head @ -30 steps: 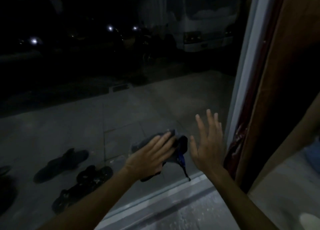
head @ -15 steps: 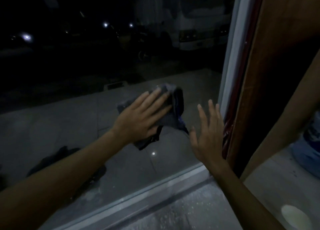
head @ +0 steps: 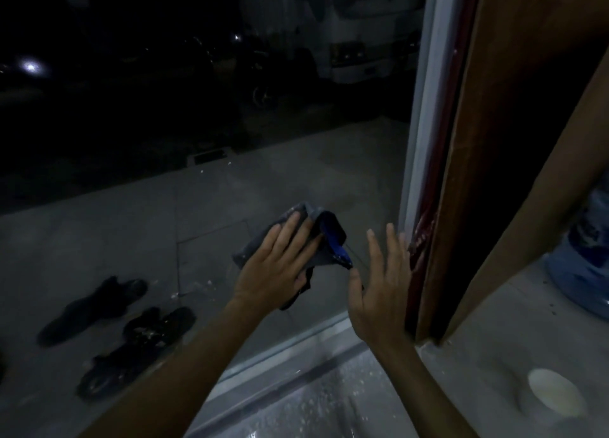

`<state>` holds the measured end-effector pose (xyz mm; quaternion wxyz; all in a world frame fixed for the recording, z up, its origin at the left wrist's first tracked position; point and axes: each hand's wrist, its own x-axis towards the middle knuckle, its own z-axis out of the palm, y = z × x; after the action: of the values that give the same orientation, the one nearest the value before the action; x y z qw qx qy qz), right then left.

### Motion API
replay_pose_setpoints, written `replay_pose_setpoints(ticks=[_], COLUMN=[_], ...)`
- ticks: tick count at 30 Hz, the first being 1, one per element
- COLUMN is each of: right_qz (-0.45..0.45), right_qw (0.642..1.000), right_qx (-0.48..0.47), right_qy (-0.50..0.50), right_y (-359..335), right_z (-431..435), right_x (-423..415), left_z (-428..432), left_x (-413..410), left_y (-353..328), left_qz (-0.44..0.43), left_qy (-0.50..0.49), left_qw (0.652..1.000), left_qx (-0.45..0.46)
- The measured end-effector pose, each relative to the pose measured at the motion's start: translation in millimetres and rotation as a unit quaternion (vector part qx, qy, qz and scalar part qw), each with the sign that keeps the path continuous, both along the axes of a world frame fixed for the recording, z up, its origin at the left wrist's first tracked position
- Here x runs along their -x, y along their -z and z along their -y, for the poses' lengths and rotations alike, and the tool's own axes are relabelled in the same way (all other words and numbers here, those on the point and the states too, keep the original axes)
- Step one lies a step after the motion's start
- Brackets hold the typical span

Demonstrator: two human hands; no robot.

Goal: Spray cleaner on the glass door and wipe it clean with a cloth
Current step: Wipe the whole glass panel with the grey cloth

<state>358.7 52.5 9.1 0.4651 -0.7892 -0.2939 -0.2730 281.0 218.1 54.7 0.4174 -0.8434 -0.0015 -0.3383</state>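
Observation:
The glass door (head: 204, 207) fills most of the view, with dark night outside. My left hand (head: 280, 266) lies flat on a dark grey and blue cloth (head: 329, 236), pressing it against the lower part of the glass. My right hand (head: 382, 289) is open with fingers spread, palm against the glass close to the white door frame (head: 420, 161). No spray bottle is in view.
A brown wooden post (head: 478, 174) stands right of the frame. Dark sandals (head: 131, 339) lie outside on the pavement. A blue water jug (head: 586, 266) sits at the far right and a white round object (head: 553, 395) on the floor. A white vehicle (head: 362, 42) is parked outside.
My left hand and the cloth went up the glass half a second ago and have come back down toward the lower right. My right hand stayed near the frame.

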Motion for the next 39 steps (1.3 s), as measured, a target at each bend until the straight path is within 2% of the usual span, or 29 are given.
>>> replay_pose_setpoints(ticks=[3,5,7,10,14,18,23,27,30,32,36,39], right_qz=[-0.021,-0.054,-0.091,-0.109,-0.140,-0.180,-0.109,-0.109,-0.126,-0.107,0.038,0.077], right_qw=[0.999,0.992,0.977,0.968,0.969,0.963,0.968,0.964,0.946,0.945,0.977,0.985], right_qx=[-0.031,-0.094,-0.148,-0.174,-0.182,-0.198,-0.202,-0.215,-0.272,-0.284,-0.196,-0.145], right_qy=[-0.023,-0.072,-0.120,-0.143,-0.085,0.046,0.102,0.109,0.122,0.121,0.073,0.052], right_y=[17.7,24.3,25.9,18.2,-7.3,-34.3,-1.1,30.4,10.3,-11.4,0.4,45.5], right_z=[-5.3,-13.2,-25.8,-52.7,-97.9,-134.9,-156.0,-149.2,-155.5,-164.0,-178.5,-174.8], right_x=[18.1,31.7,45.4,61.8,67.1,68.6,71.2,61.0,59.7,67.0,93.6,94.8], left_z=[5.4,8.0,9.3,0.3,-29.0,-53.1,-83.1,-85.3,-87.9,-88.5,-90.4,-91.4], left_x=[7.0,11.0,16.7,36.4,78.2,120.6,149.3,146.6,147.8,148.0,146.4,146.7], left_y=[12.9,9.1,-1.3,-27.6,-77.2,-107.6,-108.5,-105.5,-104.5,-104.8,-102.1,-101.2], left_qz=[-0.027,-0.047,-0.078,-0.104,-0.039,-0.015,-0.023,-0.018,-0.014,-0.012,-0.014,-0.007], left_qy=[-0.017,-0.006,0.019,0.068,0.039,0.006,-0.030,-0.050,-0.054,-0.046,-0.039,-0.033], left_qw=[0.999,0.997,0.993,0.988,0.997,1.000,0.995,0.992,0.991,0.992,0.993,0.993], left_qx=[0.021,0.062,0.083,0.088,0.054,-0.002,-0.089,-0.111,-0.118,-0.117,-0.113,-0.117])
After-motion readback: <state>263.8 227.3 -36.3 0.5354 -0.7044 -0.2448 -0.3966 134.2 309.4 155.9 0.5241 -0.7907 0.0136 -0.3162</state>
